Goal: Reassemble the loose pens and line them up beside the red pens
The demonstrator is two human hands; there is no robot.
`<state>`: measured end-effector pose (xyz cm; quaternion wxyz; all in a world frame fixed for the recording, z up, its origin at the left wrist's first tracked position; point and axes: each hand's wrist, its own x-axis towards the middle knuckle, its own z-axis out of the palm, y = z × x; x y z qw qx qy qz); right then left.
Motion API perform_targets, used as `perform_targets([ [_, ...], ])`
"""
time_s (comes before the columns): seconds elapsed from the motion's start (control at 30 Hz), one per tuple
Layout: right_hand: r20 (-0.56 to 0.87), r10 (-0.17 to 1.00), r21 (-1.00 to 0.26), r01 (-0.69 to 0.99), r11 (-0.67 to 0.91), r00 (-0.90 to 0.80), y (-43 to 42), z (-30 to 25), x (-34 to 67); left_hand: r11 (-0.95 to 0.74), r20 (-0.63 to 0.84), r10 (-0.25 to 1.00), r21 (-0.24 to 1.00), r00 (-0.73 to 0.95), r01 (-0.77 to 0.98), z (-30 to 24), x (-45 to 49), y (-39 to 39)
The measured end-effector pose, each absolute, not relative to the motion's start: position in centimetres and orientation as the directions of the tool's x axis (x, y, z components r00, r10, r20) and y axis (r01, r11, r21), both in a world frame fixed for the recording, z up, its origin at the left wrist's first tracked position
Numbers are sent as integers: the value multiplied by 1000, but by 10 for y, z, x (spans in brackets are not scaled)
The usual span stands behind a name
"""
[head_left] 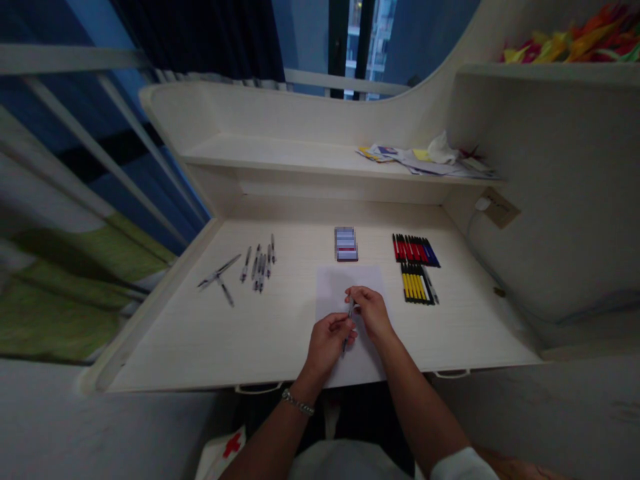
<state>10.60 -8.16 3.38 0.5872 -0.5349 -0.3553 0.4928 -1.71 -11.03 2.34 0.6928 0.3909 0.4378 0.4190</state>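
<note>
Pen in hand: a slim pen [351,308] with a dark barrel and a silver glint near the upper end, tilted, lower end pointing toward the person's body, over a sheet of white paper [334,287] near the front edge of the white wood-grain table [280,340].

Left hand: left hand [327,348] low on the sheet, pinching the lower part of the pen; metal chain bracelet [297,402] around the wrist.

Right hand: right hand [370,313] just beyond the left, gripping the upper part of the pen.

Fingers: narrow on both hands, closed around the barrel, fingers [354,295] of the right hand nearly meeting those of the left.

Hidden: middle of the pen behind the fingers; pen tip and any clip too small to make out; contact between pen and paper impossible to tell.

Beside the sheet: loose pens and pen parts [257,267] to the left; blurred stack of flat packets [346,244] beyond; red-and-black pens [415,250] and yellow-and-black pens [416,283] in neat rows to the right.

Above: white shelf [280,153] carrying crumpled papers [425,157].
</note>
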Motion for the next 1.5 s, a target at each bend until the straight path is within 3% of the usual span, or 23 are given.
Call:
perform_targets([
  [0.1, -107, 932, -983, -177, -48, 345, -82, 31, 102, 335, -278, 929, 912, 246, -235, 19, -16, -112],
  [0.27, -188, 964, -931, -348, -114, 186, -86, 33, 103, 360, -285, 914, 898, 288, -254, 20, -16, -112],
  [0.43, -168, 948, -951, -297, -83, 271, -87, 34, 105, 380, -313, 912, 889, 266, -257, 24, -16, -112],
  [0.63, -204, 966, -900, -420, -120, 161, -87, 34, 106, 404, -330, 901, 876, 283, -265, 26, -16, -112],
  [0.77, -210, 942, -931, -349, -111, 262, -86, 32, 106, 392, -318, 906, 879, 279, -271, 24, -16, -112],
  [0.93, -220, 964, -902, -408, -143, 149, -88, 32, 106, 384, -308, 907, 885, 289, -262, 22, -17, -111],
  [1.1, -241, 935, -925, -354, -140, 261, -87, 32, 106, 394, -321, 904, 884, 283, -253, 25, -16, -112],
  [1.23, -237, 958, -899, -412, -152, 164, -88, 32, 107, 381, -307, 906, 890, 290, -251, 26, -17, -112],
  [1.4, -221, 948, -922, -366, -126, 229, -89, 32, 107, 385, -308, 906, 884, 290, -264, 24, -17, -112],
  [1.5, -229, 961, -903, -404, -148, 158, -89, 33, 107, 385, -305, 905, 885, 297, -263, 24, -18, -112],
])
